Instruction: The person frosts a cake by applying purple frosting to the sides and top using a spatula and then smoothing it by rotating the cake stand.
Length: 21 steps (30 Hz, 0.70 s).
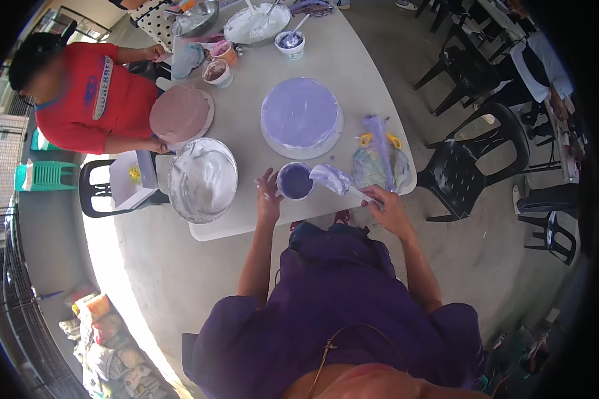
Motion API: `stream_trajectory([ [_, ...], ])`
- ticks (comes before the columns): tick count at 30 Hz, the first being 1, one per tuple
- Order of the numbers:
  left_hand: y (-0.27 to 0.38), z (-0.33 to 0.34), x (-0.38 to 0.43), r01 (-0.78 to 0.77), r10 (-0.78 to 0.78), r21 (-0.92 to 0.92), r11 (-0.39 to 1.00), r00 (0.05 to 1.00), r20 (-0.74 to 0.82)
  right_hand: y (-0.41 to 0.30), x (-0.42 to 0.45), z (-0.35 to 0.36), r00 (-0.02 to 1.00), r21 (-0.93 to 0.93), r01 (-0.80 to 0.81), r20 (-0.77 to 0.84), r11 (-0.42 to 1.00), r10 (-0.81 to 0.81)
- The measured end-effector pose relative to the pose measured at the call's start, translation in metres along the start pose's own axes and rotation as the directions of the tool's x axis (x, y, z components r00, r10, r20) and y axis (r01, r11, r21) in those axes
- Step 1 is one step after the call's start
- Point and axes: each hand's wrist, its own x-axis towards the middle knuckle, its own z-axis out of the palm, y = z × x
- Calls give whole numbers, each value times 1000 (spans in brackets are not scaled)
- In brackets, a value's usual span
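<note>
My left hand [268, 195] is at the left side of a small tub of purple icing [296, 181], its thumb against the wall; white smears mark the fingers. In my right hand [387, 207] is the handle of a spatula [333, 179], its blade heaped with lavender icing, just right of the tub's rim. Beyond the tub stands a round cake [302, 112] coated in lavender icing, with paler sides. A piping bag [378, 144] streaked with lavender lies at the right, over crumpled clear plastic [369, 167] and yellow-handled scissors [394, 140].
A large bowl of white icing [203, 179] sits left of my left hand. Across the table [349, 65], a person in red [97, 95] is beside a pinkish cake [179, 114]. Several icing tubs and bowls are farther back. A black plastic chair [459, 174] stands off the right corner.
</note>
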Motion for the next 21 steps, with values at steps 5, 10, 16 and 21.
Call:
stream_trajectory([
  [5, -2, 6, -14, 14, -15, -26, 1000, 999, -45, -18, 28, -1, 979, -296, 156, 175, 942, -106],
  [10, 4, 3, -21, 20, -20, -42, 999, 1000, -12, -56, 56, 9, 940, -545, 295, 314, 785, -135],
  [16, 10, -3, -21, 67, -64, -64, 996, 997, 46, -68, 76, 49, 916, -725, 372, 388, 579, -102],
  [21, 11, -2, -19, 130, -122, -71, 989, 987, 108, -60, 89, 80, 895, -802, 437, 432, 406, -110],
])
